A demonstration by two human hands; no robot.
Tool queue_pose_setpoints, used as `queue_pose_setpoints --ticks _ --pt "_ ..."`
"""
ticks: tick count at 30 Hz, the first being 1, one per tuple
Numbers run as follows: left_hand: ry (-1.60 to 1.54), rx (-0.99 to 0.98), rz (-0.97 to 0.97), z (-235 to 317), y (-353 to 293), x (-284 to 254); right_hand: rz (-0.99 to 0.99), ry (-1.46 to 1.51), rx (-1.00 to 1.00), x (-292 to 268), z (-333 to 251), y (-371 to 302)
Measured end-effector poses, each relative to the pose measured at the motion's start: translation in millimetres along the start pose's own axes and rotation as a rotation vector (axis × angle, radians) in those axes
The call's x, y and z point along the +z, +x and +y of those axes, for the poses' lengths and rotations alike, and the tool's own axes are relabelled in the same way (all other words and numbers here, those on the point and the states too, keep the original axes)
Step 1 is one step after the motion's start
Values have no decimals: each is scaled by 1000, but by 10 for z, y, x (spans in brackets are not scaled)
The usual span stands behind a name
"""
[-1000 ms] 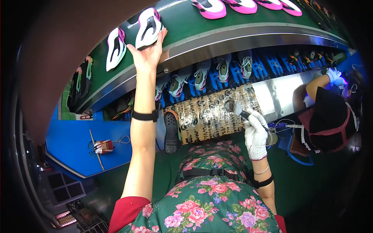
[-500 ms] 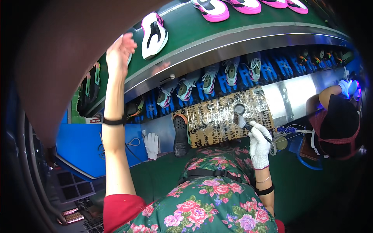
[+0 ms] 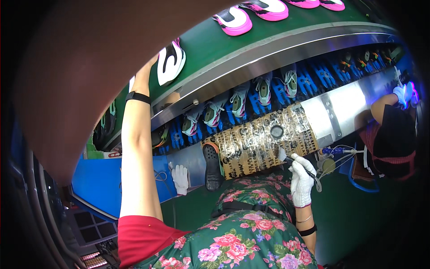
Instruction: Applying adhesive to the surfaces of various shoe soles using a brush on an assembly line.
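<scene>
My left arm reaches up over the green belt. My left hand [image 3: 148,71] is beside a white and pink shoe sole [image 3: 171,64]; a dark brown blurred shape hides most of its fingers. On my right hand [image 3: 301,179] is a white knit glove, and its fingers are closed round a brush [image 3: 290,158] with pale bristles and a dark handle. A thin cord or tube loops by the handle. The brush is over the near edge of a taped cardboard cover [image 3: 251,152], close to a small round black dish [image 3: 277,131].
More pink-and-white soles [image 3: 235,20] lie farther along the green belt [image 3: 215,49]. Below its metal edge, laced shoes [image 3: 264,92] stand in a row on blue racks. A black clog [image 3: 212,166] and a white glove [image 3: 180,179] lie nearby. Another person's gloved hand [image 3: 403,94] is at right.
My left hand has moved farther up among the soles, its fingers passing out of sight. My right hand has drawn the brush back from the round dish toward me. The view has shifted slightly.
</scene>
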State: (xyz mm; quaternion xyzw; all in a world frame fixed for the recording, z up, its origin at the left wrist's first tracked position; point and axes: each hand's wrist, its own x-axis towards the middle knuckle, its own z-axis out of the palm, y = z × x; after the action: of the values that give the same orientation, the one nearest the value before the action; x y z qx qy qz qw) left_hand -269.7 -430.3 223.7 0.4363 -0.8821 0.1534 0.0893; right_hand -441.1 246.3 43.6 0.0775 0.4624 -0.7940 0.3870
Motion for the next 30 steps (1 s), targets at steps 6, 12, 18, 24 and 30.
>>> queue_pose_setpoints --ticks 6,12,18,24,30 --pt "209 15 8 -26 -153 -141 -16 -11 7 106 -50 54" --pt "251 23 67 -53 -174 -122 -82 -60 -19 121 -41 70" --pt "256 88 197 -292 -298 -296 -114 -92 -33 73 -89 57" --pt "269 170 47 345 -347 -648 -50 -106 -60 -45 -132 66" --pt "235 126 59 494 -226 -810 -49 -90 -60 -81 -178 82"
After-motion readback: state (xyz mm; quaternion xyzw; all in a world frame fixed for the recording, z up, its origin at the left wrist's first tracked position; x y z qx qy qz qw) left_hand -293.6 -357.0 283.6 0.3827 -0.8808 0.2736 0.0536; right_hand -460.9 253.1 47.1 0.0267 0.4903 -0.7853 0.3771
